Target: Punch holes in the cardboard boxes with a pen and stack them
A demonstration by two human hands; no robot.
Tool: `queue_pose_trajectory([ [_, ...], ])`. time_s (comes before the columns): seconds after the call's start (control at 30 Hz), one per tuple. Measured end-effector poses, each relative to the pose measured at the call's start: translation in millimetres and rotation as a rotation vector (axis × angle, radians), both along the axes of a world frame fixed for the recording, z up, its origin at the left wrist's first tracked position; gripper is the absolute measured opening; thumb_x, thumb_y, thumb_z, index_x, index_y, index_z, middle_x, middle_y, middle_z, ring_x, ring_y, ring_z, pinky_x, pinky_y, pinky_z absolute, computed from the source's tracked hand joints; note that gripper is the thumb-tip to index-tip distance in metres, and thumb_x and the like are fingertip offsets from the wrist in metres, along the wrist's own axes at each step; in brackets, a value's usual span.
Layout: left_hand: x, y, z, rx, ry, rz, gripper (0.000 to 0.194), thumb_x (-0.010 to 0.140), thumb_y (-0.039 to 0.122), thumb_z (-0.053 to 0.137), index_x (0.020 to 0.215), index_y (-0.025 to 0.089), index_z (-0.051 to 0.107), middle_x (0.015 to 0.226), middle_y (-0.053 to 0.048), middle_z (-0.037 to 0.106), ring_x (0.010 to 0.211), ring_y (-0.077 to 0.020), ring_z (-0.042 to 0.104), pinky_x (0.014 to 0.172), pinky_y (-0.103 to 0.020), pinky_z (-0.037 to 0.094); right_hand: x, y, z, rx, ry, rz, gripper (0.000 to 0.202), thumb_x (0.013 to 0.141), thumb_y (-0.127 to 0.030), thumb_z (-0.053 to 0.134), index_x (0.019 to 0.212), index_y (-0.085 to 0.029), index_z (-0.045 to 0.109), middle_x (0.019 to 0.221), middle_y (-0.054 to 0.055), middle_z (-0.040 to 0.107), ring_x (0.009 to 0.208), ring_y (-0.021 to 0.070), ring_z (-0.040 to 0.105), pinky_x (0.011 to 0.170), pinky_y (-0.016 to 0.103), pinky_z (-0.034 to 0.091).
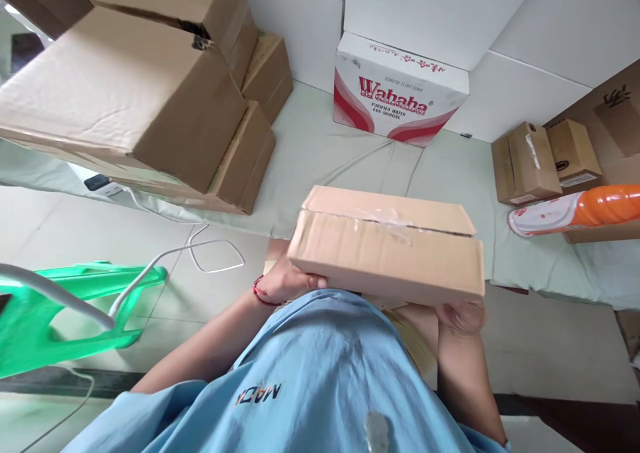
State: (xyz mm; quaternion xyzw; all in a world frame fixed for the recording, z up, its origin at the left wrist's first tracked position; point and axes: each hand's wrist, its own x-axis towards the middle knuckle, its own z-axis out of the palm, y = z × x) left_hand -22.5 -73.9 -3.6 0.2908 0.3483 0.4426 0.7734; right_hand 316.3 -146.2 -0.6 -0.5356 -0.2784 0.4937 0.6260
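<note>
A brown cardboard box (385, 253) is held in front of my blue shirt, tilted slightly, with clear tape along the seam between its flaps. My left hand (293, 281) grips its lower left end, the thumb against the near side and the other fingers mostly hidden under it. At the lower right corner my right hand (461, 314) supports it from below, its fingers partly covered by the box. A red string bracelet (264, 293) circles my left wrist.
Large cardboard boxes (185, 100) are stacked at the left on the cloth-covered surface (310, 133). A white and red Wahaha carton (395, 96) stands against the wall. Small boxes (527, 163) and an orange-and-white bottle (575, 210) sit at the right. A green stool (100, 320) with cables stands lower left.
</note>
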Motion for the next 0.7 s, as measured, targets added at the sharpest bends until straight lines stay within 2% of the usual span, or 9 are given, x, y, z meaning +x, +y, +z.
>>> queue_pose_trajectory([
  [0.07,-4,-1,-15.5,-0.057,-0.03,0.022,0.082,0.053,0.022,0.103,0.131,0.02,0.078,0.132,-0.012,0.08,0.15,-0.0482,0.056,0.13,-0.06,0.047,-11,5,12.7,0.056,-0.045,0.066,0.059,0.063,-0.05,0.101,0.117,-0.037,0.081,0.149,0.006,0.072,0.152,0.0387,0.056,0.125,0.065,0.047],
  [0.17,-8,-1,-35.7,-0.102,-0.057,0.029,0.072,0.058,0.026,0.098,0.127,0.017,0.078,0.113,-0.012,0.085,0.135,-0.0465,0.069,0.121,-0.061,0.055,-32,15,30.8,0.117,-0.085,0.177,0.076,0.071,-0.055,0.099,0.141,-0.042,0.071,0.168,0.001,0.056,0.163,0.0329,0.043,0.136,0.058,0.035],
  [0.27,-8,-2,-49.2,-0.105,-0.085,0.027,0.07,0.061,0.029,0.093,0.128,0.017,0.077,0.108,-0.012,0.086,0.13,-0.0449,0.073,0.119,-0.062,0.058,-46,18,37.1,0.125,-0.076,0.22,0.101,0.065,-0.066,0.1,0.155,-0.042,0.06,0.176,0.0,0.044,0.168,0.0331,0.033,0.138,0.055,0.033],
  [0.33,-7,-3,-55.2,-0.104,-0.109,0.025,0.07,0.064,0.033,0.09,0.13,0.018,0.076,0.111,-0.012,0.085,0.131,-0.0444,0.072,0.119,-0.062,0.057,-51,15,37.3,0.085,-0.043,0.256,0.109,0.064,-0.069,0.1,0.159,-0.04,0.056,0.177,0.001,0.043,0.168,0.0343,0.033,0.138,0.055,0.034],
  [0.43,-5,-3,-61.0,-0.11,-0.141,0.024,0.065,0.068,0.038,0.087,0.129,0.02,0.075,0.113,-0.011,0.085,0.133,-0.0432,0.072,0.12,-0.062,0.056,-53,10,40.6,0.063,-0.025,0.308,0.102,0.074,-0.06,0.098,0.163,-0.038,0.053,0.178,0.001,0.042,0.168,0.0323,0.034,0.138,0.053,0.033],
  [0.57,-5,-2,-64.2,-0.125,-0.177,0.018,0.058,0.071,0.04,0.087,0.125,0.021,0.077,0.113,-0.01,0.085,0.132,-0.0421,0.073,0.122,-0.063,0.053,-51,8,49.9,0.083,-0.055,0.341,0.076,0.093,-0.048,0.084,0.162,-0.039,0.055,0.177,-0.003,0.043,0.169,0.0271,0.033,0.139,0.049,0.032],
  [0.7,-3,-1,-64.3,-0.146,-0.2,0.004,0.059,0.073,0.042,0.088,0.128,0.022,0.075,0.12,-0.01,0.084,0.137,-0.041,0.07,0.125,-0.061,0.051,-49,9,47.1,0.077,-0.101,0.334,0.068,0.099,-0.048,0.078,0.163,-0.039,0.054,0.176,-0.004,0.044,0.169,0.0257,0.032,0.139,0.049,0.033],
])
